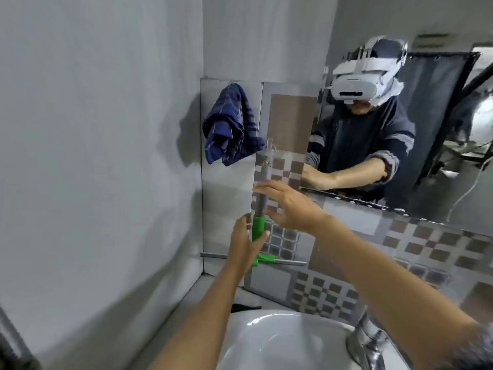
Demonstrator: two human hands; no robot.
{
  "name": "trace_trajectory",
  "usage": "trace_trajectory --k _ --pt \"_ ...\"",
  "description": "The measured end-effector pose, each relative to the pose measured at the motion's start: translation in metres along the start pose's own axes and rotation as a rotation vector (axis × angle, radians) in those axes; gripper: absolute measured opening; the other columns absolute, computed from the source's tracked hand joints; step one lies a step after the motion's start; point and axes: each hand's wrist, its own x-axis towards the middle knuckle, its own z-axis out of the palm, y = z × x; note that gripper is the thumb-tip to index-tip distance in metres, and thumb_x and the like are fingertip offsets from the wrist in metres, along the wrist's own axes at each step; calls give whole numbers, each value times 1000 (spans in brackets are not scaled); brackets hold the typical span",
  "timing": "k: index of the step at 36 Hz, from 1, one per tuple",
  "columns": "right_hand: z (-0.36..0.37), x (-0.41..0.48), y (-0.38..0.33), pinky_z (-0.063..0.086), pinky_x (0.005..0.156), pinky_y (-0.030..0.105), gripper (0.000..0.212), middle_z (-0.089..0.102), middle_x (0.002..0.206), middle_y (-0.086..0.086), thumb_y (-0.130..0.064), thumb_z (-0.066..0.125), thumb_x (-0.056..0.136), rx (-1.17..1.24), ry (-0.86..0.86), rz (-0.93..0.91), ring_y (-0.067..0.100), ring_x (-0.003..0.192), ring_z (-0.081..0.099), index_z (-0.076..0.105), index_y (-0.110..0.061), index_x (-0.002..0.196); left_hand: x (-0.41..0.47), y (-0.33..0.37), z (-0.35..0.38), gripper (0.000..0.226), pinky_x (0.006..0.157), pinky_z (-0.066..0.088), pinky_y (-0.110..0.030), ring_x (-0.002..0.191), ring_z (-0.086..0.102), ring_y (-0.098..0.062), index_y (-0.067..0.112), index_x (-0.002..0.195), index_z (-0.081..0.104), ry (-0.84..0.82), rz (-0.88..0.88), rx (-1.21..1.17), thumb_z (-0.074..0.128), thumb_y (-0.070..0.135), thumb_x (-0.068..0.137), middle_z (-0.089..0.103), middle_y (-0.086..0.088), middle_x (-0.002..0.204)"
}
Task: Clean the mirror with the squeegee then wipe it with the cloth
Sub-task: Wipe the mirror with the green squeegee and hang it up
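The squeegee (262, 180) hangs upright against the tiled wall, grey pole on top, green grip (258, 227) lower down, blade bar (289, 261) across the bottom. My left hand (244, 243) is wrapped around the green grip. My right hand (286, 206) is at the grey pole just above, fingers spread and apart, holding nothing firmly that I can see. A dark blue striped cloth (230, 125) hangs on the wall to the upper left of the pole. The mirror (437, 145) fills the upper right and reflects a person wearing a headset.
A white washbasin (266, 340) sits below my arms, with a chrome tap (369, 343) at its right. A plain grey wall (93, 156) closes the left side. Checkered tiles (373, 263) run beneath the mirror.
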Motion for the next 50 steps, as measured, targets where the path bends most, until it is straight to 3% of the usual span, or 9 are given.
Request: trace_trajectory --k 5,9,14,22,29,32,36,42,50 --pt "14 7 16 42 103 40 53 52 135 7 -4 64 78 -188 -83 -132 26 124 48 53 -11 130 4 -6 2 26 74 50 -20 85 61 -13 14 106 56 -34 -9 -41 68 18 83 64 -1 96" --pt "23 10 22 40 104 40 49 60 125 9 5 61 72 -334 2 -240 28 117 55 62 -8 119 4 -5 -2 15 65 48 -15 72 58 -5 18 95 56 -45 35 -20 66 16 84 61 6 82" --pt "24 12 21 37 99 27 29 67 107 3 -4 73 70 -430 122 -356 23 103 63 69 -11 98 -3 0 -9 18 66 47 -11 77 59 -3 20 101 57 -62 49 -25 65 19 85 63 6 87" --pt "10 11 7 39 95 28 22 68 101 3 -13 76 72 -486 140 -396 23 99 63 69 -12 93 -18 13 -24 19 64 46 -11 76 60 -13 13 104 60 -74 106 41 62 20 87 65 -8 89" --pt "-28 -8 -9 50 85 34 21 65 102 0 -22 71 74 -595 103 -342 22 99 60 66 -17 93 -27 47 -37 36 73 43 -12 90 57 -12 11 123 52 -114 191 182 58 23 90 61 -1 101" --pt "-51 -26 -14 47 82 32 21 63 99 1 -25 72 74 -626 136 -304 22 93 59 65 -18 93 -31 71 -40 38 87 46 -28 102 56 -17 9 127 50 -137 262 257 56 19 91 60 -6 113" --pt "-80 -56 -23 53 75 37 22 61 97 8 -23 72 76 -597 200 -206 27 86 61 63 -12 92 -35 101 -41 34 87 49 -37 99 58 -19 11 124 52 -137 432 380 55 17 91 60 -6 111" --pt "-115 -105 -34 49 80 42 25 57 100 15 -17 68 81 -501 395 -5 34 90 57 59 -4 101 -41 150 -32 44 87 51 -35 100 60 -20 12 129 51 19 741 524 63 17 86 61 -6 118" --pt "-149 -168 -40 44 80 42 26 55 98 18 -14 67 82 -417 546 171 34 87 52 59 1 101 -53 199 -6 44 107 35 -35 110 57 -26 4 125 54 33 917 549 65 1 82 63 -12 117"
